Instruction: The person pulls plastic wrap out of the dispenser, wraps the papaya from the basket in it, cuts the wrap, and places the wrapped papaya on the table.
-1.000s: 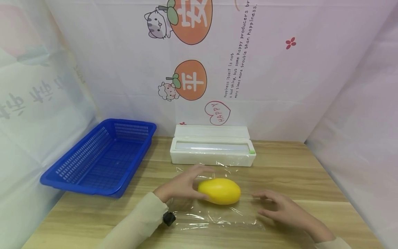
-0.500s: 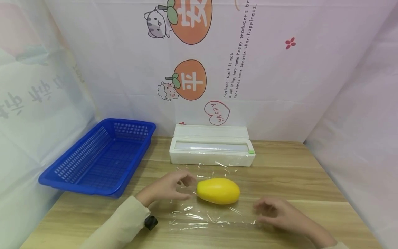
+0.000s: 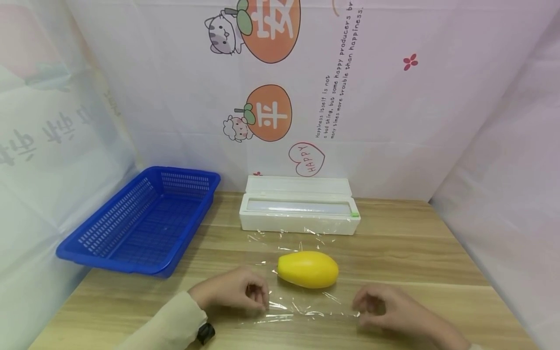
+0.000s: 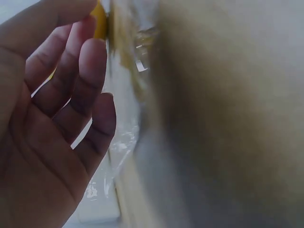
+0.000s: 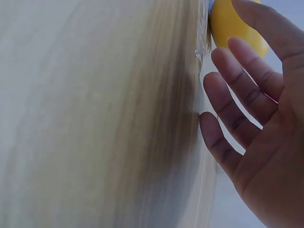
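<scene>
A smooth yellow oblong fruit (image 3: 308,269), papaya-like in shape, lies on a sheet of clear cling film (image 3: 302,311) spread over the table. Close to the film's near left corner is my left hand (image 3: 238,289), its fingers loosely bent; the left wrist view shows nothing clearly held. My right hand (image 3: 391,308) hovers by the near right corner, fingers and thumb loosely bent and apart. Neither hand touches the fruit. Whether fingertips touch the film is hard to tell. In the right wrist view, the fruit (image 5: 232,23) appears beyond the fingers.
Behind the film stands a white cling film dispenser (image 3: 302,223), lid raised, with a green slider at its right end. A blue plastic basket (image 3: 175,265) sits at the left of the wooden table (image 3: 415,243). Printed cloth (image 3: 372,160) hangs at the back and sides.
My left hand has drawn away from the fruit, leftward and then toward the near edge of the film. My right hand has shifted slightly nearer me. The fruit has stayed in place.
</scene>
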Demonstrator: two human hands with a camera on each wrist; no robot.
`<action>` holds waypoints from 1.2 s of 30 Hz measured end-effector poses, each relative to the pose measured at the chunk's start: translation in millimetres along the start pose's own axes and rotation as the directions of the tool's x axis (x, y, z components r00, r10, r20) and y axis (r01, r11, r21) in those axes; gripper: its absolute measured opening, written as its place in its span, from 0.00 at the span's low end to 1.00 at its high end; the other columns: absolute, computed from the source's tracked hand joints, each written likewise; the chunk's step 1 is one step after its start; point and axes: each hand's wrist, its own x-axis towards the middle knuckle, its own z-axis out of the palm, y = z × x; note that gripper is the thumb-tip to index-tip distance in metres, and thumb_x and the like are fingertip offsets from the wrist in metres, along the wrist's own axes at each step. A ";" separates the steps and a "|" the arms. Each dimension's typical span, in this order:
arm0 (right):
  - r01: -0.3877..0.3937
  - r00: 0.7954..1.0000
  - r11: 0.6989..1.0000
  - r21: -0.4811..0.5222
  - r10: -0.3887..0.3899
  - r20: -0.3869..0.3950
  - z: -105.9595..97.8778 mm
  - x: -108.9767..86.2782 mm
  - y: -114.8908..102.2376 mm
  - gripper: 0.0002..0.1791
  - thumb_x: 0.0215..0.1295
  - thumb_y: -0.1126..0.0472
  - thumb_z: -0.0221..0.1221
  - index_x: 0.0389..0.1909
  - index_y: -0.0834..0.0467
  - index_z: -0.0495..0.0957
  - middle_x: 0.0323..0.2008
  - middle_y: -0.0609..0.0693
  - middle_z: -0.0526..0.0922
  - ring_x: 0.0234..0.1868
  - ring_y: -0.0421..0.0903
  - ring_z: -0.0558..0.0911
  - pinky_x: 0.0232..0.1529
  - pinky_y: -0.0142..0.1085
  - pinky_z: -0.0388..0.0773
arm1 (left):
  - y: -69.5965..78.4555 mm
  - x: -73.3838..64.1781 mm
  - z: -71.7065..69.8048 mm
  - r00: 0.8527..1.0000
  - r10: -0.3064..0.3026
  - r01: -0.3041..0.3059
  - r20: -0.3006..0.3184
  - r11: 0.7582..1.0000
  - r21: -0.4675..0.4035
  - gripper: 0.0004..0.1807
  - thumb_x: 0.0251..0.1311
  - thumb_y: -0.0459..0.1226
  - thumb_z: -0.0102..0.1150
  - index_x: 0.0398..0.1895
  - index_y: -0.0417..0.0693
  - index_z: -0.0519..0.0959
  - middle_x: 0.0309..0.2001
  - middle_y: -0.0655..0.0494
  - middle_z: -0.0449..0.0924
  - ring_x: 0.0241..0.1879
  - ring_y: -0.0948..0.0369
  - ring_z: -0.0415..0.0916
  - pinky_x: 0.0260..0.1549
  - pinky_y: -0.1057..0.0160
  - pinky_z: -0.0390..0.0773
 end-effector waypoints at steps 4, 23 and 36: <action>0.006 1.000 0.998 -0.058 -0.004 0.028 2.8 -0.2 -0.7 0.18 0.55 0.48 0.74 0.44 0.45 0.79 0.37 0.41 0.82 0.35 0.40 0.79 0.35 0.33 0.79 | -3.2 -3.6 5.3 0.998 0.011 -0.012 0.059 1.000 0.024 0.08 0.54 0.42 0.75 0.33 0.56 0.84 0.28 0.73 0.80 0.27 0.74 0.75 0.28 0.69 0.81; 0.156 0.987 0.978 -0.138 -0.149 0.059 5.6 -0.3 6.0 0.07 0.65 0.52 0.67 0.39 0.41 0.78 0.36 0.36 0.78 0.36 0.35 0.76 0.35 0.30 0.77 | -4.2 -2.7 5.6 0.996 0.017 -0.035 0.092 0.979 0.203 0.06 0.52 0.37 0.75 0.27 0.58 0.85 0.26 0.74 0.75 0.25 0.78 0.70 0.26 0.74 0.78; 0.156 0.988 0.985 -0.080 -0.154 0.022 4.6 1.7 3.9 0.04 0.69 0.57 0.64 0.38 0.44 0.79 0.35 0.36 0.81 0.36 0.35 0.78 0.36 0.31 0.78 | 1.0 -1.5 5.1 0.996 0.007 -0.021 0.087 0.987 0.159 0.07 0.54 0.35 0.71 0.28 0.58 0.83 0.26 0.75 0.76 0.25 0.77 0.73 0.26 0.72 0.80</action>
